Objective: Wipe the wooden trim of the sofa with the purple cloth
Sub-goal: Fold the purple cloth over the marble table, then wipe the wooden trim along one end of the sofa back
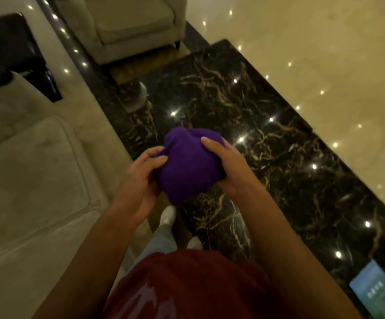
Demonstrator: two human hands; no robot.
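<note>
A bunched purple cloth [188, 164] is held in front of my chest, above the floor. My left hand [140, 180] grips its left side with curled fingers. My right hand [226, 164] clasps its right side, thumb on top. The beige sofa [32, 180] lies at the left, its seat cushion close to my left forearm. No wooden trim of the sofa is clear in this view.
A black marble table [267, 139] with gold veins stretches along the right, a blue card [375, 291] near its close end. A beige armchair [129, 26] stands at the back. A dark side table [9, 49] is at the far left. My white shoes [168, 215] stand between sofa and table.
</note>
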